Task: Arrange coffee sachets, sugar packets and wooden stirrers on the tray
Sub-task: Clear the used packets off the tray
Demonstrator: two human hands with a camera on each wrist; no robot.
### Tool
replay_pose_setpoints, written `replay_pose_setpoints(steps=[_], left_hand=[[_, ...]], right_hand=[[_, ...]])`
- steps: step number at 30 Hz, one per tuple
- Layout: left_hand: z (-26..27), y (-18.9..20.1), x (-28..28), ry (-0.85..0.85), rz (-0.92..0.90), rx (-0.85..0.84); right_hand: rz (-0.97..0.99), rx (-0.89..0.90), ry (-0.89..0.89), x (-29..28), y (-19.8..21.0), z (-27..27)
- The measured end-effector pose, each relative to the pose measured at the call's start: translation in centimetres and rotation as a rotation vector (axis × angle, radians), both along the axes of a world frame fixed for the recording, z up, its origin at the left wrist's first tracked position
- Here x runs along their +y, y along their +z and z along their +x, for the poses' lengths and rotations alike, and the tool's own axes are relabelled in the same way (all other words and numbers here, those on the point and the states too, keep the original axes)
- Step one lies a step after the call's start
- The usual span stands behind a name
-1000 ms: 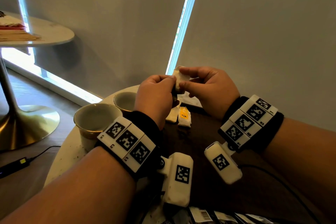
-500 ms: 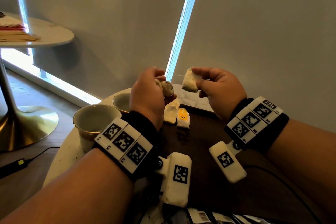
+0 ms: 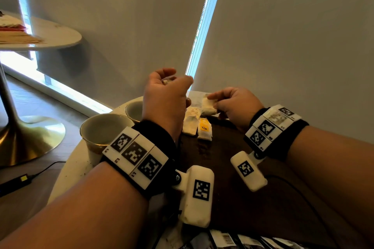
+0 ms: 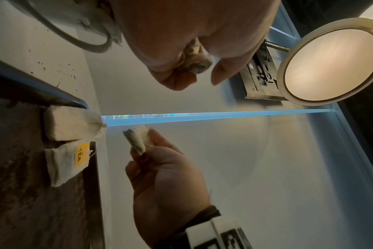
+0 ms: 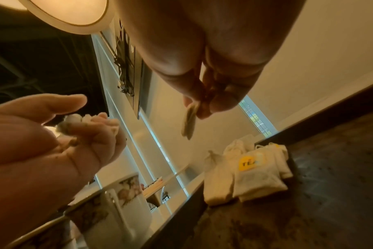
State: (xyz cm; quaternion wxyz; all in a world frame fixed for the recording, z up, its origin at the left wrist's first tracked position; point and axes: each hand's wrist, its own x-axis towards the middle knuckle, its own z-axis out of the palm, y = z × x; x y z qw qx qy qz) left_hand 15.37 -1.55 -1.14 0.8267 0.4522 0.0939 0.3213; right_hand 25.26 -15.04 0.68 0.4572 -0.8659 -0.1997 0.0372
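Since half a second ago the left hand [image 3: 165, 97] has gone up and a little away from the body, and the right hand [image 3: 234, 104] has come down toward the far edge of the tray [image 3: 232, 168]; the two hands are now further apart than before.

At the far left stands a second round table [image 3: 50, 35] with papers on it. On the near table, left of the tray, are two cups [image 3: 105, 130], one behind the other. The left hand is held in the air above them, its fingers curled around a small crumpled tea bag [image 4: 195, 63], which shows only a little between thumb and fingers.

On the far left corner of the tray lie two pale tea bags side by side, touching: a plain tea bag [image 3: 191, 124] and a tagged tea bag [image 3: 204, 130] with a yellow tag that reads TEA. Just right of them and higher, the right hand pinches another flat tea bag [image 3: 208, 104] between thumb and fingertips, hanging above the tray's far edge. At the bottom edge, in front of the tray, lie some dark sachets [image 3: 232, 240], partly cut off.
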Motion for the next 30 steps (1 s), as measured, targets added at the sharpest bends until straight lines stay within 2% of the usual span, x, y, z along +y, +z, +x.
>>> replay_pose_setpoints(steps=[4, 10, 14, 19, 25, 30], left_hand=[[0.1, -0.2, 0.0, 0.084, 0.042, 0.006], [-0.1, 0.1, -0.3, 0.045, -0.038, -0.026], [-0.1, 0.1, -0.2, 0.042, -0.053, -0.027], [-0.2, 0.1, -0.1, 0.022, -0.059, -0.025], [-0.1, 0.0, -0.2, 0.017, -0.057, -0.021], [-0.2, 0.0, -0.2, 0.019, -0.051, -0.014]], right_hand=[[-0.082, 0.072, 0.076, 1.1, -0.6, -0.7], [-0.099, 0.138, 0.136, 2.1, -1.3, -1.2], [-0.128, 0.185, 0.11, 2.3, -1.7, -1.2], [-0.273, 0.164, 0.076, 2.3, -2.0, -1.3], [-0.289, 0.176, 0.066, 2.4, -2.2, -1.1], [-0.226, 0.247, 0.074, 2.4, -2.1, -1.1]])
